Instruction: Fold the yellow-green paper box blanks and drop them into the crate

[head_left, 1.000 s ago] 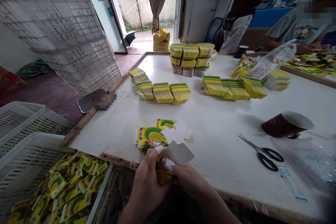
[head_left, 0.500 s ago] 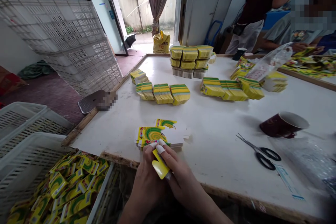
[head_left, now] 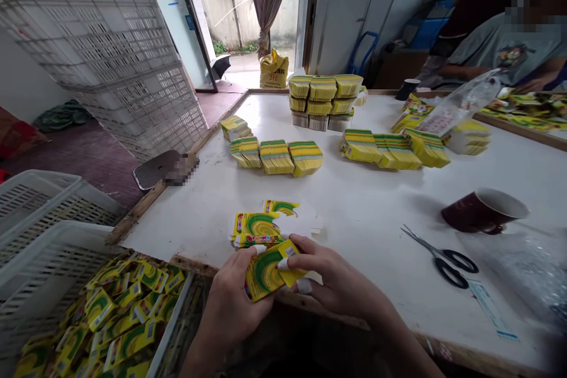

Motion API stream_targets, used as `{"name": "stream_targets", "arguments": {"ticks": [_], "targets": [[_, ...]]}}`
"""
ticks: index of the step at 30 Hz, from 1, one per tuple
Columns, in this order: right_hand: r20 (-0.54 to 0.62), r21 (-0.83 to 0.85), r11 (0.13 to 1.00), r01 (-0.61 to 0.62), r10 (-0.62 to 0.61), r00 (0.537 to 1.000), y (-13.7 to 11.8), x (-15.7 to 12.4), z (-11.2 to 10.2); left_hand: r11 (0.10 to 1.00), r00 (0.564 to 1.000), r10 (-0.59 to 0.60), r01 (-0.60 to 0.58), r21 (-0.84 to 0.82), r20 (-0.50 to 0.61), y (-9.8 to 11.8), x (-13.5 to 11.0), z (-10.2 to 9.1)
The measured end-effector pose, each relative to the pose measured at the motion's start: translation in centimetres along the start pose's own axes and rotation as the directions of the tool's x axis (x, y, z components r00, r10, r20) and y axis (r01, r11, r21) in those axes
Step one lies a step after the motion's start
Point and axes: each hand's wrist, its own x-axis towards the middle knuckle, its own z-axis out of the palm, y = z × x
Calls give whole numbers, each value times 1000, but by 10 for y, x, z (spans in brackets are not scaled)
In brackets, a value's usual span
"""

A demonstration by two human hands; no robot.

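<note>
Between my two hands is a small yellow and green printed carton (head_left: pixel 266 271), tilted over the table's near edge. My left hand (head_left: pixel 234 289) grips its left side, thumb on the printed face. My right hand (head_left: pixel 325 274) holds the yellow flap at its right end, fingers on both sides. White covers wrap several of my fingertips. Just beyond my hands lies a stack of flat cartons (head_left: pixel 257 225), yellow and green with white ends. Down to my left, a white plastic crate (head_left: pixel 177 313) holds many yellow-green cartons (head_left: pixel 119 313).
Rows of bundled cartons (head_left: pixel 277 156) and a higher stack (head_left: pixel 325 94) stand farther back. On the right are scissors (head_left: pixel 443 260), a dark red mug (head_left: pixel 476 212) and clear plastic (head_left: pixel 527 271). A seated person (head_left: pixel 496 47) is at the far right. Stacked crates (head_left: pixel 110 59) lean at left.
The carton has turned so its printed face shows. My right hand has shifted right to its end, and my left hand slightly left. The standing person at the back has moved right.
</note>
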Motion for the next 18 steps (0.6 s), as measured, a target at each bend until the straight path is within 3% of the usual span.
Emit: {"name": "stream_targets", "arguments": {"ticks": [4, 7, 8, 9, 11, 12, 13, 15, 18], "targets": [[-213, 130, 990, -62, 89, 973, 3, 2, 19, 997, 998, -40, 37, -74, -44, 3, 0, 6], [-270, 319, 947, -37, 128, 954, 5, 5, 38, 917, 968, -200, 129, -377, -155, 1, -4, 5], [-285, 356, 934, -28, 137, 949, 6, 7, 41, 846, 927, -277, 110, -522, -252, 0, -5, 1], [-306, 356, 934, -30, 147, 941, 6, 11, 42, 754, 853, -373, 50, -655, -365, -2, -5, -4], [-360, 228, 971, -76, 156, 920, 9, 20, 41, 555, 628, -592, -138, -820, -506, -7, -4, -18], [-372, 117, 985, -124, 159, 914, 11, 25, 39, 465, 534, -695, -176, -868, -481, -9, -3, -25], [-368, 1, 985, -175, 163, 915, 13, 30, 38, 367, 482, -779, -168, -915, -401, -11, -2, -30], [-332, -170, 954, -249, 182, 925, 17, 39, 38, 205, 419, -876, -125, -971, -239, -14, 0, -36], [-299, -235, 928, -288, 213, 930, 21, 47, 42, 66, 426, -900, -85, -994, -96, -14, 0, -30]]}}
